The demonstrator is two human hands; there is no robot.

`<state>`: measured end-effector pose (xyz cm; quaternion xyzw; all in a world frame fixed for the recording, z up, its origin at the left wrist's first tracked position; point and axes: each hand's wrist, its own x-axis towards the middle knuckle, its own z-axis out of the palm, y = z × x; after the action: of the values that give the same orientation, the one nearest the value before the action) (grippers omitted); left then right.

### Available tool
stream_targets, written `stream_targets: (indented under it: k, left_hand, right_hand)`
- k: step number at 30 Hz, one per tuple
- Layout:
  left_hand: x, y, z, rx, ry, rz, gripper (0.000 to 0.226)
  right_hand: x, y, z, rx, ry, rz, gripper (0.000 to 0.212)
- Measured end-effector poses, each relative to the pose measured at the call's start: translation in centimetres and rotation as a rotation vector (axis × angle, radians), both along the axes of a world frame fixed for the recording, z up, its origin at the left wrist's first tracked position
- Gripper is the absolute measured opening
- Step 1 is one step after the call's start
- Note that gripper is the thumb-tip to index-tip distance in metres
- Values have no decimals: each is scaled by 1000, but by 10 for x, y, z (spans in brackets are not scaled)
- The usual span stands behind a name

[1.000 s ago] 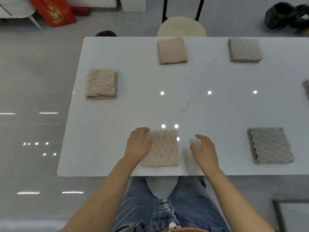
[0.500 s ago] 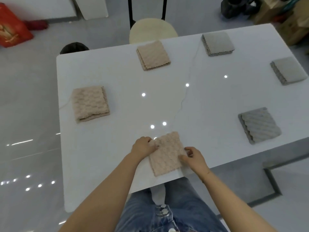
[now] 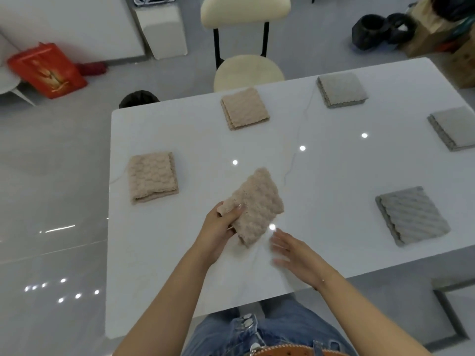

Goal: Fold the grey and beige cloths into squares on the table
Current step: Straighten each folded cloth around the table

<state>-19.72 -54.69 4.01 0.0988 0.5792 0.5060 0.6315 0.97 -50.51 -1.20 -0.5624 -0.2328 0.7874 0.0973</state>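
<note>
My left hand [image 3: 221, 228] grips a folded beige cloth [image 3: 257, 206] by its near left corner and holds it tilted above the white table [image 3: 180, 253]. My right hand [image 3: 295, 255] hovers just right of and below the cloth, fingers spread and blurred, holding nothing. Two more folded beige cloths lie flat: one at the left [image 3: 152, 177], one at the far middle [image 3: 244, 108]. Three folded grey cloths lie at the far right [image 3: 341, 89], the right edge [image 3: 453, 127] and the near right [image 3: 412, 214].
A cream chair [image 3: 248, 70] stands against the table's far edge. A red bag [image 3: 47, 69] and a small black bin [image 3: 138, 98] are on the floor at the left. Dark objects and boxes [image 3: 385, 29] crowd the far right corner.
The beige cloth that lay flat at the near edge is now lifted in my left hand and tilted. My right hand has let go of it and drawn back, open. The camera view shifted.
</note>
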Motion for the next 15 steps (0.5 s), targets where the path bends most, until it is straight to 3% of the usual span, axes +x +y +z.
stream_targets:
  k: [2, 5, 12, 15]
  left_hand:
    - [0, -1, 3, 34, -62, 75, 38]
    - [6, -7, 2, 55, -52, 94, 43]
    - [11, -33, -4, 48, -44, 92, 50]
    - [8, -42, -1, 127, -175, 63, 44]
  right_hand:
    - [-10, 3, 5, -53, 171, -99, 29]
    - [-27, 9, 13, 2, 300, -124, 41]
    - [-34, 36, 16, 150, 386, -78, 50]
    - [-32, 40, 21, 102, 439, 10, 62]
